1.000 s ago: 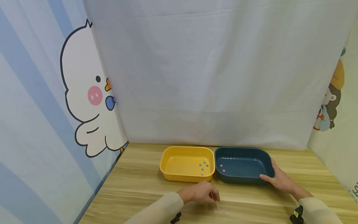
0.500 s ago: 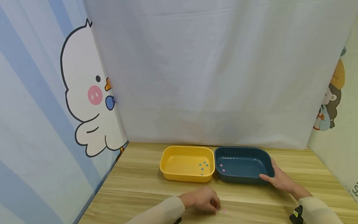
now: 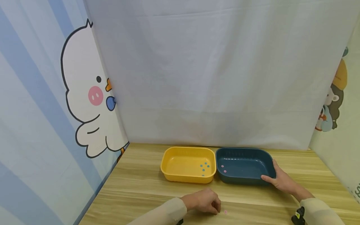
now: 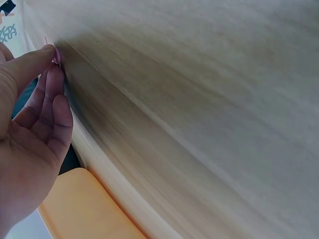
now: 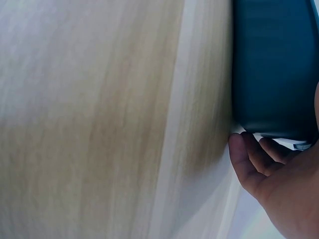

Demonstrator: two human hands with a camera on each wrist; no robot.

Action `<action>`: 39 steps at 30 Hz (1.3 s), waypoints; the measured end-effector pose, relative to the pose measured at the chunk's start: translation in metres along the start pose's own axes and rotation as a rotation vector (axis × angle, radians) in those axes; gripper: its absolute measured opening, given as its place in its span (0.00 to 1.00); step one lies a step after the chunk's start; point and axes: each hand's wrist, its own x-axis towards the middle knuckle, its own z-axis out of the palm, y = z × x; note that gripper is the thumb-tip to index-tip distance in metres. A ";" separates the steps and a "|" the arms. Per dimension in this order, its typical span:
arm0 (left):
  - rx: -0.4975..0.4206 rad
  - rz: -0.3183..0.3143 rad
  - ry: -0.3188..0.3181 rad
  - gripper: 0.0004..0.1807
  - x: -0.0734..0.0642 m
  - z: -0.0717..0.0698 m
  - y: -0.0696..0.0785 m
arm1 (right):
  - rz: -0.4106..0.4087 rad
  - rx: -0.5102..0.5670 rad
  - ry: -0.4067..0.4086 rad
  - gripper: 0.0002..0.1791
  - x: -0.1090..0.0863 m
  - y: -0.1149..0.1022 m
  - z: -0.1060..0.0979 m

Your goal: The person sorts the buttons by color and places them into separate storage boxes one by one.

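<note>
My left hand (image 3: 203, 201) is low over the table, thumb and fingertips pinching a small pink ring (image 4: 57, 56), seen edge-on in the left wrist view. Just right of these fingertips, another pink ring (image 3: 225, 212) lies flat on the wood. My right hand (image 3: 282, 180) grips the near right corner of the dark teal bin (image 3: 244, 180), its thumb at the front rim and its fingers along the side. Two pink rings (image 3: 225, 171) lie inside that bin, toward its left end. The right fingertips (image 5: 237, 142) show against the bin's end in the right wrist view.
A yellow bin (image 3: 185, 179) stands directly left of the teal one, with several small blue rings (image 3: 203, 170) at its right end. Behind both bins hangs a pale curtain (image 3: 208, 78) at the back edge of the wooden table (image 3: 135, 181).
My left hand has come down slightly over the pink rings; of three seen on the table earlier, one still shows there in the head view. The right hand and both bins have stayed put.
</note>
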 end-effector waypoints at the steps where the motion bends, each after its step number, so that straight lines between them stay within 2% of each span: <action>1: -0.003 -0.005 -0.002 0.02 0.000 0.000 0.000 | 0.000 0.001 0.000 0.59 0.000 0.000 0.000; 10: -0.020 -0.030 0.024 0.01 -0.004 0.001 0.000 | 0.006 0.016 -0.009 0.59 -0.001 -0.001 0.000; 17: -0.070 -0.069 0.035 0.02 -0.011 0.003 -0.003 | 0.000 0.019 -0.006 0.58 -0.001 -0.001 0.001; 28: -0.026 -0.045 0.032 0.01 -0.013 0.003 -0.005 | -0.013 -0.008 0.011 0.59 0.000 -0.001 0.001; 39: -0.111 -0.128 0.070 0.07 -0.021 -0.001 -0.012 | -0.014 -0.005 0.012 0.59 0.002 0.001 0.001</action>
